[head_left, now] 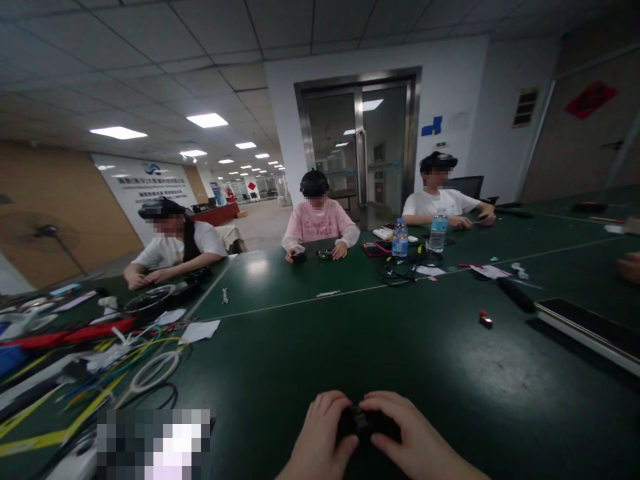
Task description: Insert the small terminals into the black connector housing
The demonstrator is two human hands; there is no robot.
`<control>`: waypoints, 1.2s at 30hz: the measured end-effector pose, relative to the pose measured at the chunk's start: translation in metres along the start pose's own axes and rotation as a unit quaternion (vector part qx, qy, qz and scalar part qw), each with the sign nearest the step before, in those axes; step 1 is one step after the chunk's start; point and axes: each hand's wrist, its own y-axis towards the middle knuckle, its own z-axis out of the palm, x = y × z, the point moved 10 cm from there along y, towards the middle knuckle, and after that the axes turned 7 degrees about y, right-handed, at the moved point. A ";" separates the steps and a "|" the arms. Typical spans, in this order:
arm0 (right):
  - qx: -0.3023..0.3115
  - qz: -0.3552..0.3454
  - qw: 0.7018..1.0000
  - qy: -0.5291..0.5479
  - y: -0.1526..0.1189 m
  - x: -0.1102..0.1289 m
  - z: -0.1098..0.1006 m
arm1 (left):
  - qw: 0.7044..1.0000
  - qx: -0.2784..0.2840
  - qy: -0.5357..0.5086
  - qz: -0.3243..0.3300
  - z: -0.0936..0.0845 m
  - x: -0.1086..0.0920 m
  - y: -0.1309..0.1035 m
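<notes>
A small black object (361, 420) is held between both hands, low in the head view and close above the green table (300, 360). My left hand (323, 433) curls around its left side, thumb below and fingers above. On the other side, my right hand (407, 430) grips it in the same way. The fingers cover much of the object, and its details are too dark to make out.
Tangled cables (155, 370) and tools lie at the left, near a blurred-out bright patch (173, 443). Bottles (399, 239) stand farther back. A long flat device (590, 330) and a small red-and-black item (485, 320) lie right. Three people sit across the table.
</notes>
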 end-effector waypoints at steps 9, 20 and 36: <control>0.033 -0.003 0.999 -0.015 0.004 0.007 -0.003 | 0.999 -0.016 -0.035 0.004 -0.015 -0.011 -0.006; 0.039 -0.034 0.997 -0.064 0.003 0.007 0.000 | 0.998 -0.025 -0.052 -0.004 -0.018 -0.012 -0.008; 0.043 -0.029 0.998 -0.026 0.013 0.002 -0.006 | 1.000 -0.021 0.001 -0.003 -0.020 -0.011 0.003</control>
